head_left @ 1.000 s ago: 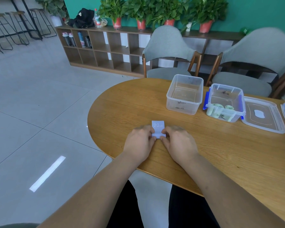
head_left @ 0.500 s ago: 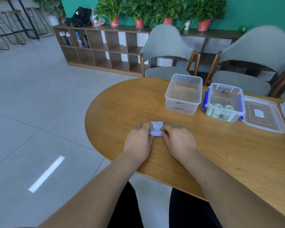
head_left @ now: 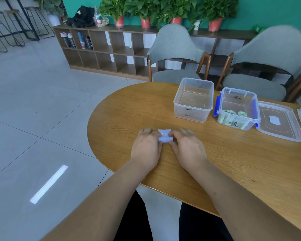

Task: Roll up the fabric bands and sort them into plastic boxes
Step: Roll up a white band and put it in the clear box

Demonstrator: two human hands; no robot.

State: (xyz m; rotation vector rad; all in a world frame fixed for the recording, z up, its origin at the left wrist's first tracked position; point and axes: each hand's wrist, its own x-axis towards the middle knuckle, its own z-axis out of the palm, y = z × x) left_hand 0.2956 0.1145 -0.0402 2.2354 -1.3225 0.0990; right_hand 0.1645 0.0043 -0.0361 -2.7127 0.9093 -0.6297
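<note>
Counts: 2 hands, left hand and right hand; 1 lilac band; 2 plastic boxes, empty box and blue-clipped box; 2 green rolls visible inside it (possibly more, hard to tell); 2 lids far right; 2 grey chairs; 4 red plant pots and 4 bottles, top of frame.

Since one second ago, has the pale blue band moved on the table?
Yes, slightly. The rolled part of the pale blue band has advanced away from the person, toward the empty clear box. The flat tail ahead of it is shorter.

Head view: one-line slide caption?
The left hand and right hand grip a pale blue fabric band on a wooden table.
</note>
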